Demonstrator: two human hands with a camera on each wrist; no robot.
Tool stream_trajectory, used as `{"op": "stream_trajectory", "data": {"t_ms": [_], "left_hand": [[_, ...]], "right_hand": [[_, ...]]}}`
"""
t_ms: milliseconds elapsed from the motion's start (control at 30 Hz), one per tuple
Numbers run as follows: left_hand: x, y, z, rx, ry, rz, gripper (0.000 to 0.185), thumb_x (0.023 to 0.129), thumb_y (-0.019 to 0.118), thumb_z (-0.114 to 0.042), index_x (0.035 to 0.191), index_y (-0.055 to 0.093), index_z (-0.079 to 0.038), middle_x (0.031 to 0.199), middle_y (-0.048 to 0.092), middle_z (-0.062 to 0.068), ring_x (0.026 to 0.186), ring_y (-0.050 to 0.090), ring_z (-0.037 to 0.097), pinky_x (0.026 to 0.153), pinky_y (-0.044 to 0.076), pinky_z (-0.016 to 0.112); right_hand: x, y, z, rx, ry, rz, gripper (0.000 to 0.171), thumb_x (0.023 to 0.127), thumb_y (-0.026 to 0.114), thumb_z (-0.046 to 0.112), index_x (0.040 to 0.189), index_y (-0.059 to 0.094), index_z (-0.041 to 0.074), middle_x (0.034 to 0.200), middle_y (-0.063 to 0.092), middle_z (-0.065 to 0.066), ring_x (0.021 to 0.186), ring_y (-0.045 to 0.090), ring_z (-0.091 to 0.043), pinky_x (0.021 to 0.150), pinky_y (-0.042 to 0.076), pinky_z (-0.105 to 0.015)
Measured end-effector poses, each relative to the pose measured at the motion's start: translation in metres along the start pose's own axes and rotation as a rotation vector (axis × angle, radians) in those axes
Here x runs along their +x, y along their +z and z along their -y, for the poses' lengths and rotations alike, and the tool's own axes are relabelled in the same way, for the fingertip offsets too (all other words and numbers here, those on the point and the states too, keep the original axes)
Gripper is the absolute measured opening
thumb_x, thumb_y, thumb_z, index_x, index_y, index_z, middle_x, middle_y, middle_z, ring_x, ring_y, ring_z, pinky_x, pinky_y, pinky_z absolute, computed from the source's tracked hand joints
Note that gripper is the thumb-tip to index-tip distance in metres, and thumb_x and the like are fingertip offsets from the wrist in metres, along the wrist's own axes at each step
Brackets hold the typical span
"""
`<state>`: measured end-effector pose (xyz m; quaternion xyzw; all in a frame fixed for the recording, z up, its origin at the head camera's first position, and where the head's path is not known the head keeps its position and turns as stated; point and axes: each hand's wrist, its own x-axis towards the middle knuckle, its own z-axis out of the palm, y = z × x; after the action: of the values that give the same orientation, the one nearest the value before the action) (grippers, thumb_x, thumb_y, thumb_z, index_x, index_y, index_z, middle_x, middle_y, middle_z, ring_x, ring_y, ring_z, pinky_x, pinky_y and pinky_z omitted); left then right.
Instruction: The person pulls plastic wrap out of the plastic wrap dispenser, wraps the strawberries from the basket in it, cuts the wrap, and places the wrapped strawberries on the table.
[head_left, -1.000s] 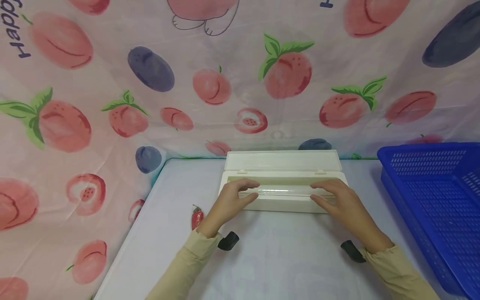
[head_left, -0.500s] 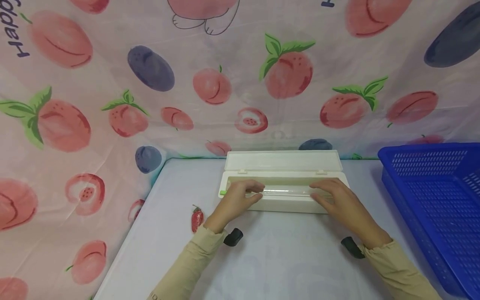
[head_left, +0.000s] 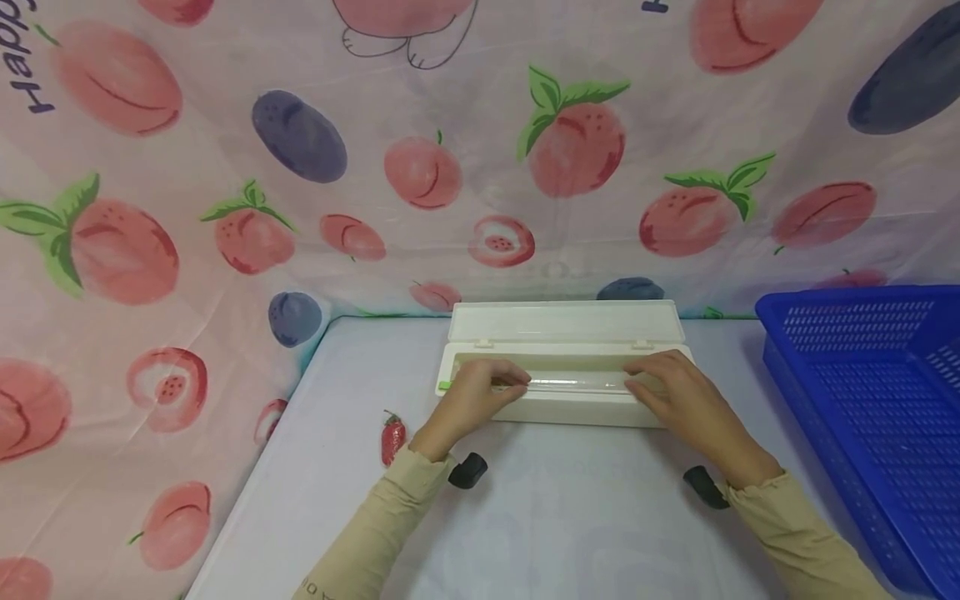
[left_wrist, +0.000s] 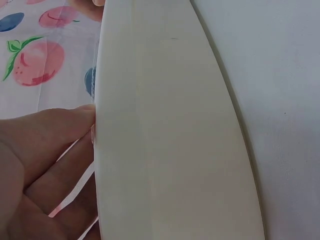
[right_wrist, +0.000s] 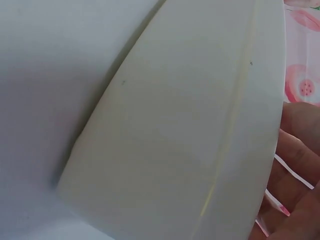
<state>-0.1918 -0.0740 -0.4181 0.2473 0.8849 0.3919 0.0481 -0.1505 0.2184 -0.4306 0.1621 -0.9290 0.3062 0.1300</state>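
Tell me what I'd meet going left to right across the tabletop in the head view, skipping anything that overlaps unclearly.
Small red item, left hand, right hand, blue basket.

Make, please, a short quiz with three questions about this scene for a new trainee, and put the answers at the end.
1. True or false: the white hinged lid of the long white plastic box is open.

2. Choose one: where is the blue plastic basket with perforated walls?
a) inside the box
b) on the person's right
c) on the person's left

3. Short answer: which bare hand is nearer to the small, oblong red object with a stem?

Key:
1. True.
2. b
3. The left hand.
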Motion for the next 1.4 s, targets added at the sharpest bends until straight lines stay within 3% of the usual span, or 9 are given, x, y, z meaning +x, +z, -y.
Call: {"op": "stream_trajectory", "data": {"t_ms": [500, 767, 1000, 1167, 1400], "left_hand": [[0.008, 0.002, 0.004, -0.033, -0.021, -0.062, 0.011, 0.090, 0.073, -0.008, 0.099, 0.078, -0.005, 0.097, 0.076, 0.004, 0.088, 0.069, 0.013, 0.078, 0.055, 0.022], [0.010, 0.007, 0.006, -0.052, -0.042, -0.149, 0.010, 0.089, 0.074, -0.009, 0.097, 0.078, -0.007, 0.094, 0.076, 0.002, 0.084, 0.069, 0.011, 0.076, 0.056, 0.023], [0.012, 0.009, 0.007, -0.058, -0.008, -0.201, 0.009, 0.088, 0.074, -0.008, 0.097, 0.077, -0.006, 0.094, 0.077, 0.004, 0.083, 0.071, 0.010, 0.073, 0.057, 0.020], [0.012, 0.007, 0.006, -0.058, -0.005, -0.207, 0.010, 0.089, 0.074, -0.008, 0.097, 0.077, -0.006, 0.094, 0.077, 0.004, 0.083, 0.071, 0.011, 0.074, 0.056, 0.019], [0.007, 0.004, 0.002, -0.083, 0.033, -0.233, 0.010, 0.090, 0.072, -0.008, 0.100, 0.076, -0.006, 0.096, 0.076, 0.005, 0.085, 0.072, 0.013, 0.077, 0.057, 0.021]], "right_hand": [[0.005, -0.003, -0.007, 0.020, 0.037, 0.027, 0.017, 0.091, 0.071, 0.008, 0.106, 0.072, 0.000, 0.104, 0.070, -0.016, 0.107, 0.061, -0.036, 0.095, 0.048, -0.056], [0.007, -0.004, -0.006, 0.044, 0.047, 0.061, 0.016, 0.092, 0.069, 0.008, 0.106, 0.072, 0.001, 0.105, 0.070, -0.016, 0.106, 0.062, -0.038, 0.092, 0.049, -0.056], [0.006, -0.004, -0.008, 0.010, 0.031, 0.050, 0.013, 0.093, 0.068, 0.005, 0.104, 0.073, 0.002, 0.104, 0.071, -0.015, 0.101, 0.064, -0.036, 0.086, 0.052, -0.053], [0.006, -0.004, -0.009, 0.008, -0.016, 0.014, 0.011, 0.093, 0.068, 0.005, 0.102, 0.073, 0.004, 0.093, 0.068, -0.007, 0.090, 0.065, -0.027, 0.077, 0.054, -0.045], [0.006, -0.009, -0.006, -0.001, -0.077, -0.049, 0.009, 0.094, 0.067, 0.008, 0.098, 0.075, 0.008, 0.088, 0.062, 0.002, 0.074, 0.056, -0.013, 0.063, 0.045, -0.029]]}}
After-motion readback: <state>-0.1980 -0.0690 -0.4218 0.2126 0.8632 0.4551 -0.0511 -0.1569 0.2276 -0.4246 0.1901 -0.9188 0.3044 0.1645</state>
